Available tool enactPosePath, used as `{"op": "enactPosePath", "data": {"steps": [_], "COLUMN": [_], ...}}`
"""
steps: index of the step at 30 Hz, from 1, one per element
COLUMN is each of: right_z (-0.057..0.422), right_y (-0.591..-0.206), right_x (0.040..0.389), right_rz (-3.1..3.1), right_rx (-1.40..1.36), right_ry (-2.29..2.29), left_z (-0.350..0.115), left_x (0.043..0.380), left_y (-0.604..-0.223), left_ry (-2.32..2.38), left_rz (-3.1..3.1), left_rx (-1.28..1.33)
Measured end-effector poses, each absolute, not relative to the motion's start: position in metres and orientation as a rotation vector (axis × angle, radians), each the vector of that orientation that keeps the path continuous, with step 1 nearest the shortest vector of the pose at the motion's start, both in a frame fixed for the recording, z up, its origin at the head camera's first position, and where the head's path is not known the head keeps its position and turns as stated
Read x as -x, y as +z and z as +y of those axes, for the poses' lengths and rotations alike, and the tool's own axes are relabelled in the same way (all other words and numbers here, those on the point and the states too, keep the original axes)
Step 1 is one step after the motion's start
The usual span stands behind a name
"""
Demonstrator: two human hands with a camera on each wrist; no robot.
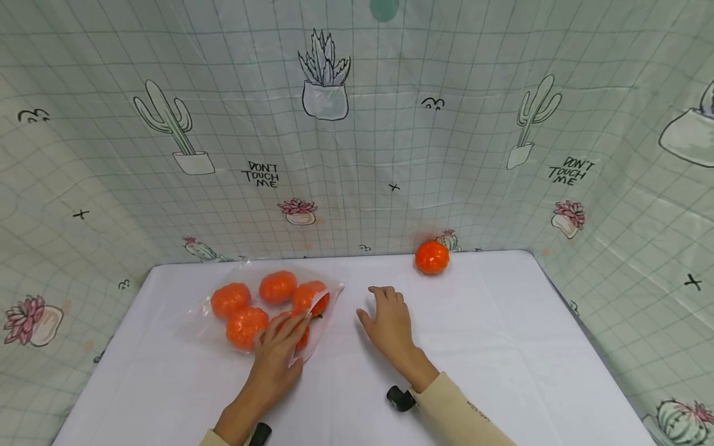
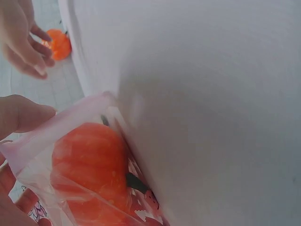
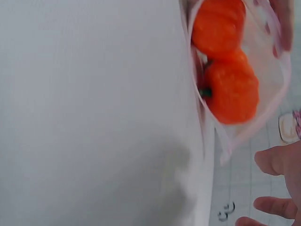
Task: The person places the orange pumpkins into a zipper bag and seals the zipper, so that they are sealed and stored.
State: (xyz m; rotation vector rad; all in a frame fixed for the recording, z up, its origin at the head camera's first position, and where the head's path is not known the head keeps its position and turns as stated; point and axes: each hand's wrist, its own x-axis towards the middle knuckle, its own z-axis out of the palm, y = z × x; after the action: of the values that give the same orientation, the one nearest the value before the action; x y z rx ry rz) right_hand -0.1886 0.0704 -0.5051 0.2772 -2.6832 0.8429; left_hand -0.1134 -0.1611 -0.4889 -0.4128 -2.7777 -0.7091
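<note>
A clear plastic bag (image 1: 325, 325) with a pinkish rim lies on the left of the table, several small orange pumpkins (image 1: 246, 328) inside it. My left hand (image 1: 273, 362) holds the bag's rim between thumb and fingers, over the nearest pumpkin. In the left wrist view, a pumpkin (image 2: 91, 165) with a dark green stem shows through the film. The bag's mouth gapes toward the right in the right wrist view. To the right of it, my right hand (image 1: 390, 322) hovers with nothing in it, fingers apart. One loose pumpkin (image 1: 432, 257) sits beyond that hand, at the table's back edge.
A white cloth covers the table (image 1: 491, 347). Behind and at both sides hangs a gridded curtain (image 1: 368, 142) printed with cactus pots, close against the back edge. Black wrist cameras (image 1: 400, 398) sit at both sleeves.
</note>
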Motion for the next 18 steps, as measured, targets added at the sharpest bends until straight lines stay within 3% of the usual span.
{"op": "enactPosePath", "data": {"steps": [18], "right_z": [0.156], "right_y": [-0.492], "right_x": [0.221], "right_rz": [-2.653], "right_rx": [-0.078], "right_ry": [0.800], "left_z": [-0.161], "left_x": [0.113], "left_y": [-0.488], "left_ry": [-0.694], "left_rz": [-2.779], "left_rx": [0.406]}}
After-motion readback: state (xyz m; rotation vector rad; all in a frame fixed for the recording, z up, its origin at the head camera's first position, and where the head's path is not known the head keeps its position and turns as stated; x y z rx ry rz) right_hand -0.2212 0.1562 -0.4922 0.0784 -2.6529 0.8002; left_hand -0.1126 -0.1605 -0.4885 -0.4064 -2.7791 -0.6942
